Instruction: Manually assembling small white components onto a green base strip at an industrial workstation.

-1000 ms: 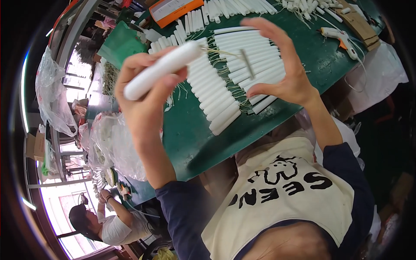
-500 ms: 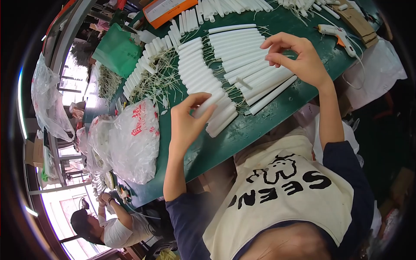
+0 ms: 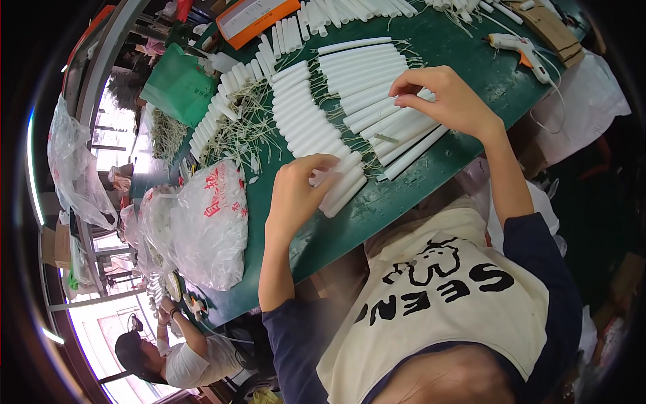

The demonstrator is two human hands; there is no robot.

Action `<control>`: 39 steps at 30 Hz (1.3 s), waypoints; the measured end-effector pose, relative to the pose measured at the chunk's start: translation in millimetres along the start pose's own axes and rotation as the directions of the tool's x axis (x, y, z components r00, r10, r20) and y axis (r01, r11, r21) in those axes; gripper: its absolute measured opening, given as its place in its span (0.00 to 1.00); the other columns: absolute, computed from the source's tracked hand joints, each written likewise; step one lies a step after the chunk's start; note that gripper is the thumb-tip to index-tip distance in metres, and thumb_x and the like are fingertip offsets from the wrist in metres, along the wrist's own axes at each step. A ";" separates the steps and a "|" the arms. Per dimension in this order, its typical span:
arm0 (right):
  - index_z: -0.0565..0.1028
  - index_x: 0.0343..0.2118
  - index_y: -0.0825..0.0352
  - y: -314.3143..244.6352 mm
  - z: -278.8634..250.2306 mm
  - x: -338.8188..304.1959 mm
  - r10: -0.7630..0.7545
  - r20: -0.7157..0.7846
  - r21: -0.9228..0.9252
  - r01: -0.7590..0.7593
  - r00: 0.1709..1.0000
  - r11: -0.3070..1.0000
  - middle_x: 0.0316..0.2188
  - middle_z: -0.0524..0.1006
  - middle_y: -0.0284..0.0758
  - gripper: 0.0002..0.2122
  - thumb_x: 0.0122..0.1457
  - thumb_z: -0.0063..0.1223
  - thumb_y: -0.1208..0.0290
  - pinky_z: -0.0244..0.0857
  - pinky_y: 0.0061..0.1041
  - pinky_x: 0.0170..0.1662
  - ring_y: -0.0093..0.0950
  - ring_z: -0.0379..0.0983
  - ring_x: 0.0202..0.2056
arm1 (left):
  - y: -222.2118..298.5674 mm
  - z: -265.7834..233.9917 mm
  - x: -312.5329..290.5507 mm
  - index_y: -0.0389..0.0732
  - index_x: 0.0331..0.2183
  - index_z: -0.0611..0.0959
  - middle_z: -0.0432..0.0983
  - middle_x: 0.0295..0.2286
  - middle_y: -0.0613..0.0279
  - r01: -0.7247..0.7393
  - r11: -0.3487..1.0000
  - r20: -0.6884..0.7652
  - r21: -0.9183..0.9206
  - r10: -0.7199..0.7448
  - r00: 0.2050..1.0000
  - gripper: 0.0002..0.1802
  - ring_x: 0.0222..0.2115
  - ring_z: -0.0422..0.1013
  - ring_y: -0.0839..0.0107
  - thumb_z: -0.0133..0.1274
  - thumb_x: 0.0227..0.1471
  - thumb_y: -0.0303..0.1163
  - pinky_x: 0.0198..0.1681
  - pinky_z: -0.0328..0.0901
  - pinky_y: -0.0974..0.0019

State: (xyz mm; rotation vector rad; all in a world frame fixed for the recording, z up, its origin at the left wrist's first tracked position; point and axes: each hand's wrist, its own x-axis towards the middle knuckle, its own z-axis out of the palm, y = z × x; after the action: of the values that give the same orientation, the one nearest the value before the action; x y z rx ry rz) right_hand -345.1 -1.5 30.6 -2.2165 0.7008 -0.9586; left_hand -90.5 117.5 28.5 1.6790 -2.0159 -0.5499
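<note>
Many white tubes lie side by side on a green table [image 3: 313, 249], in a left row [image 3: 296, 108] and a right row [image 3: 360, 64], with thin pale strings between the rows. My left hand [image 3: 296, 185] is at the near end of the left row. Its fingers curve over the tube ends, apart from the thumb, which is blurred. Above the right row, my right hand [image 3: 451, 101] has thumb and index finger closed in a pinch; anything between them is too small to make out. A short pale stick [image 3: 385, 138] shows over the right row's near tubes.
More tubes with tangled strings [image 3: 245, 111] lie at the left. Beside them are a clear plastic bag [image 3: 208, 236] and a green bag [image 3: 180, 84]. An orange box [image 3: 259, 20] stands at the back, a glue gun [image 3: 518, 50] far right. Another person [image 3: 178, 357] works at lower left.
My right hand has moved down and left over the right row, its thumb and index finger closing together. My left hand has shifted slightly down and right along the tube ends.
</note>
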 end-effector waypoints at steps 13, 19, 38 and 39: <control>0.73 0.30 0.71 2.1 11.6 4.1 -0.135 -0.027 -0.005 0.135 0.990 0.991 0.27 0.75 0.35 0.04 0.51 0.52 0.77 0.65 0.22 0.33 0.28 0.71 0.28 | 7.6 -14.5 -6.6 0.36 0.32 0.81 0.78 0.28 0.58 0.145 0.989 0.114 0.019 -0.146 0.983 0.12 0.30 0.75 0.70 0.57 0.40 0.26 0.34 0.66 0.71; 0.73 0.30 0.69 -5.0 11.5 9.9 -0.141 0.018 -0.039 0.142 0.990 0.989 0.27 0.75 0.35 0.04 0.51 0.52 0.76 0.65 0.23 0.33 0.29 0.72 0.29 | 22.2 5.6 17.9 0.37 0.36 0.78 0.76 0.33 0.54 -0.113 0.992 -0.145 -0.049 0.105 0.984 0.14 0.34 0.72 0.58 0.55 0.44 0.29 0.37 0.66 0.65; 0.73 0.37 0.64 103.5 -19.0 107.3 -0.109 -0.191 -0.445 0.013 0.975 0.896 0.35 0.74 0.38 0.10 0.51 0.54 0.70 0.63 0.28 0.43 0.33 0.69 0.39 | 29.7 20.6 55.7 0.32 0.31 0.78 0.78 0.29 0.59 0.086 0.812 0.030 -0.577 -0.084 0.996 0.11 0.32 0.72 0.75 0.50 0.52 0.31 0.41 0.63 0.72; 0.73 0.37 0.64 122.4 -12.4 116.0 -0.117 -0.188 -0.440 0.023 0.975 0.898 0.35 0.74 0.38 0.10 0.51 0.54 0.70 0.63 0.28 0.43 0.33 0.69 0.39 | 29.4 19.5 53.3 0.33 0.31 0.77 0.77 0.29 0.60 0.108 0.784 0.056 -0.611 -0.093 0.994 0.10 0.32 0.71 0.76 0.49 0.53 0.31 0.41 0.63 0.72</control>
State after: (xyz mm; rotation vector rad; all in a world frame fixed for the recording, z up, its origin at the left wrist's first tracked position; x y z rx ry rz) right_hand -312.5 -165.0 2.2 -2.5639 1.0227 -1.1770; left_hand -133.4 70.5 34.2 1.3658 -1.5139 -1.1281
